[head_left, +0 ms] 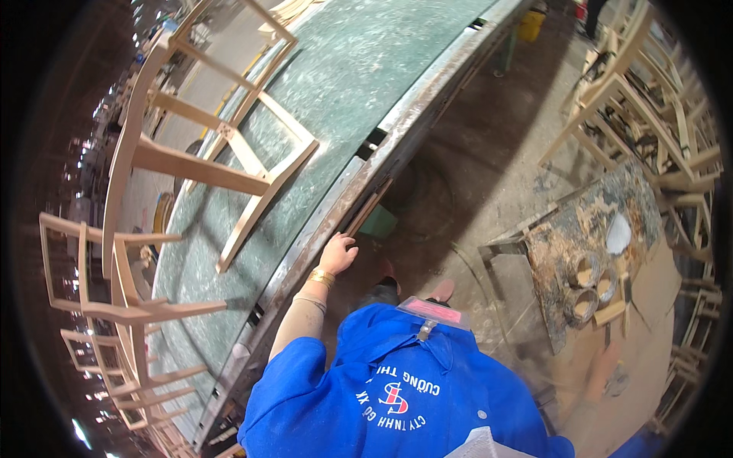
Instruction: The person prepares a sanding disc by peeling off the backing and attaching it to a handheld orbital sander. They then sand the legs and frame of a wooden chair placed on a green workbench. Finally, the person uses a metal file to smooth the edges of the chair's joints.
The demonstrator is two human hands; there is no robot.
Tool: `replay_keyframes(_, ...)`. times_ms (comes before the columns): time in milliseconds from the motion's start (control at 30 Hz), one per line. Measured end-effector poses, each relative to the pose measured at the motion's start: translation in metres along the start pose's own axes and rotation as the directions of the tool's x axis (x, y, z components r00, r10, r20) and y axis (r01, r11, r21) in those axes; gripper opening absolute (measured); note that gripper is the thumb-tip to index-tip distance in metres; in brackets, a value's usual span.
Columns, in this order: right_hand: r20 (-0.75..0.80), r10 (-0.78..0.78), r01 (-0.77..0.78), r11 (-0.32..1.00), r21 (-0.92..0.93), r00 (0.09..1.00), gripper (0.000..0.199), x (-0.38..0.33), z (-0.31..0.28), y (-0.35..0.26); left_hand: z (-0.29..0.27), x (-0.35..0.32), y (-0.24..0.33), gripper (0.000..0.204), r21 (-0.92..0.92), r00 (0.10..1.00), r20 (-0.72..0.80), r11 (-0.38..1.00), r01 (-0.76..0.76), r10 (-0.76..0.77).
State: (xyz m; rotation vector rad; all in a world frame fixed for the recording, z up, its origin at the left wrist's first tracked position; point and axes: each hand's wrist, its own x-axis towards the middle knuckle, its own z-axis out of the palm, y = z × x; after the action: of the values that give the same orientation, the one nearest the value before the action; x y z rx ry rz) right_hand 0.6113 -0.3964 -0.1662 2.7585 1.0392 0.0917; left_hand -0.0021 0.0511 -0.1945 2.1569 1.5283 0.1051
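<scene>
My left hand (pixel 338 253) is at the near edge of a long green-topped table (pixel 366 69), its fingers loosely bent with nothing seen in them. A gold-coloured bracelet (pixel 322 278) circles that wrist. On the table stands a bare wooden chair frame (pixel 202 168), tilted in this view. Blurred by motion, my right hand (pixel 605 372) is over the brown board-like sheet at the right; its fingers cannot be made out. Close to it, a dark thin handle (pixel 608 333) and a small wooden block (pixel 608 314) lie beside several round tins (pixel 583 304).
A stained work stand (pixel 553 252) to my right bears the tins and a whitish piece (pixel 618 233). More chair frames stand at the far left (pixel 134 313) and upper right (pixel 649 114). A green object (pixel 378 222) sits below the table edge.
</scene>
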Motion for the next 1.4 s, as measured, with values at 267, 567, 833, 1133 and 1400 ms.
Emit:
replay_keyframes(267, -0.344, 0.384, -0.037, 0.712, 0.701, 0.857, 0.034, 0.067, -0.083, -0.037, -0.086, 0.016, -0.084, 0.063, -0.222, 0.573, -0.767, 0.957, 0.187, -0.29)
replay_keyframes(567, -0.115, -0.708, 0.421, 0.274, 0.864, 0.697, 0.028, 0.103, -0.219, -0.544, -0.249, 0.113, -0.149, 0.102, -0.3, -0.163, -0.921, 0.912, -0.28, -0.353)
replay_keyframes(833, -0.07, -0.945, 0.62, 0.153, 0.769, 0.32, 0.014, 0.057, -0.172, -0.806, -0.259, 0.054, -0.203, 0.065, -0.453, 0.109, -0.891, 0.862, -0.226, -0.44)
replay_keyframes(1133, -0.302, -0.953, 0.958, -0.093, 0.27, -0.008, 0.015, 0.033, -0.132, -0.901, -0.246, 0.039, -0.229, 0.068, -0.288, -0.119, -0.947, 0.953, -0.088, -0.298)
replay_keyframes(1400, -0.325, -0.938, 0.942, -0.213, 0.259, -0.123, 0.013, 0.037, -0.125, -0.923, -0.241, 0.043, -0.231, 0.067, -0.254, -0.141, -0.952, 0.957, -0.141, -0.273)
